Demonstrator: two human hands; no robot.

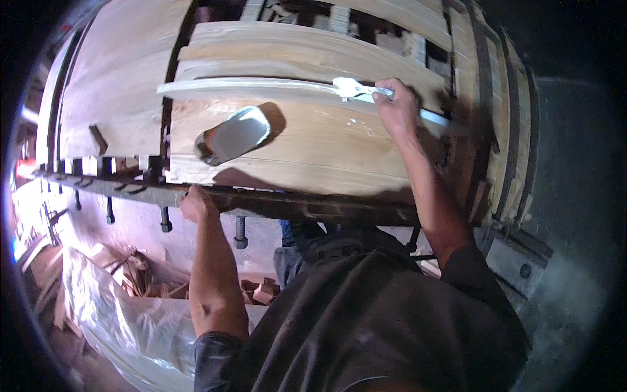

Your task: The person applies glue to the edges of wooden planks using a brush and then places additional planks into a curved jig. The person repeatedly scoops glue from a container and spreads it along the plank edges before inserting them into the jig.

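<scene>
My right hand (397, 111) is closed round the handle of a brush (353, 88) whose head is thick with white paste. The brush head rests at the upper edge of a narrow wooden strip (255, 85), which stands on edge and has white along part of it. Below the strip lies a wide pale board (313, 150) with a few white drips. On that board sits a cut-open plastic container (236, 136) with white glue-like stuff inside. My left hand (196, 204) is at the front metal rail (274, 201), fingers curled at its edge; what they grip is hard to make out.
Large bolts (240, 232) hang under the rail. A small dark metal piece (98, 140) lies on the left panel (124, 78). Slats with gaps run along the far side and the right. Clear plastic sheeting (130, 320) and wood scraps (134, 271) lie below on the floor.
</scene>
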